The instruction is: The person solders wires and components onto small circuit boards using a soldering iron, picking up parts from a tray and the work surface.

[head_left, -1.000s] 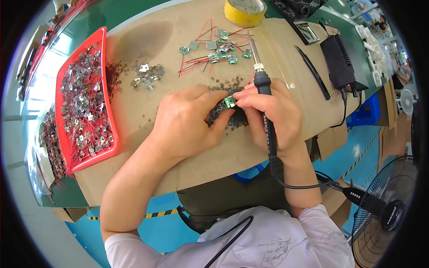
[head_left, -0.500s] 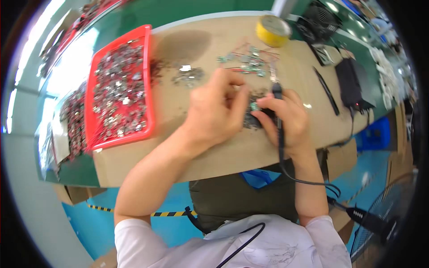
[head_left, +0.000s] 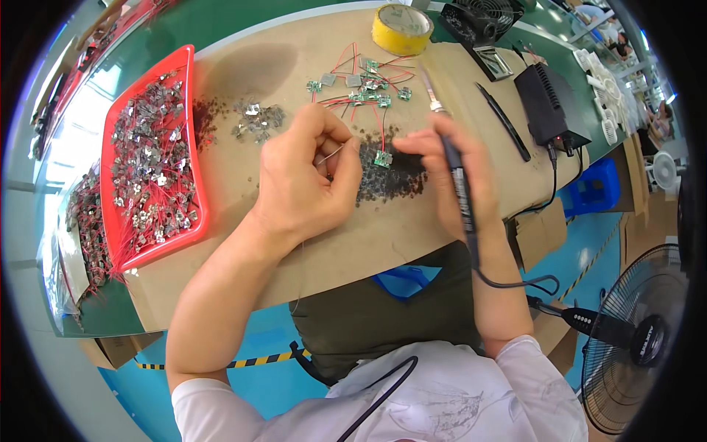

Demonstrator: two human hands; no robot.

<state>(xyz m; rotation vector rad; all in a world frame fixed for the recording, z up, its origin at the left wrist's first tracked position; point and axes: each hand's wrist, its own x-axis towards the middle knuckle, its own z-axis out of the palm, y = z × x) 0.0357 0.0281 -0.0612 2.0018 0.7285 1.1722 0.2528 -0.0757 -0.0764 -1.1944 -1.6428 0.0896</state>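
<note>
I have the left grip (head_left: pixel 309 177) pinched on a thin wire (head_left: pixel 329 154); my right grip (head_left: pixel 475 173) clasps the soldering iron (head_left: pixel 465 199), fingertips apart. The green board (head_left: pixel 383 159) lies between them on the surface (head_left: pixel 353 254).

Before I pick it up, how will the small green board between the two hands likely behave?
The small green board looks thin, so it is probably light and stiff. Its slender red wire will likely bend and trail. A push might slide it, since it appears unheld.

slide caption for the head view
Right hand holds a soldering iron, left hand pinches thin wire, a green circuit board between them.
</note>
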